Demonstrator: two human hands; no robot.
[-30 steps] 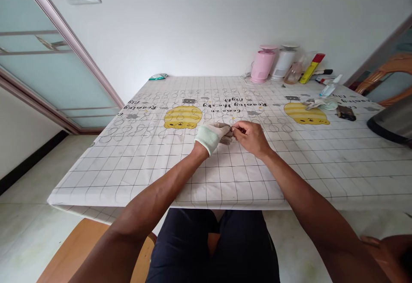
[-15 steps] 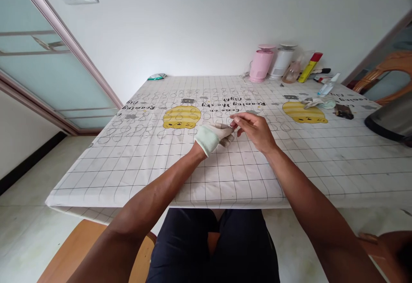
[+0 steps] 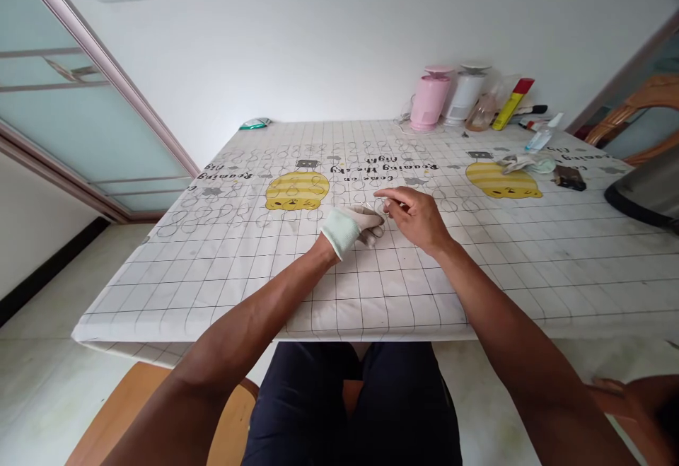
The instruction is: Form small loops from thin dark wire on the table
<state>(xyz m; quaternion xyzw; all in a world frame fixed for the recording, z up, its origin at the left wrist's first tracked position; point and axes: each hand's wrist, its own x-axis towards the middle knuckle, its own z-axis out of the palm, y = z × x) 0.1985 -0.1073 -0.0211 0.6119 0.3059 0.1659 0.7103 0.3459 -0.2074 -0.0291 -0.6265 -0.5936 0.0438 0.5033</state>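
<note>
My left hand (image 3: 356,227) wears a whitish glove with a pale green cuff and rests low over the checked tablecloth (image 3: 212,289). Its fingers are pressed together; what they hold, if anything, is too small to name. Bare and just to the right of it, my right hand (image 3: 416,217) has its index finger stretched out to the left and the thumb and other fingers curled. A small gap separates the two hands. Many thin ring outlines lie or are printed on the cloth beyond the hands.
Along the wall stand a pink device (image 3: 429,100), a white one (image 3: 465,96), a bottle (image 3: 482,114) and a yellow-red can (image 3: 512,104). At the right are a clear bottle (image 3: 544,134), a glove (image 3: 530,163), a dark item (image 3: 569,177) and a kettle (image 3: 647,190).
My right hand's fingertips have come away from the glove's fingertips, and its index finger is now straighter. My left hand has stayed nearly in place. The view has shifted slightly.
</note>
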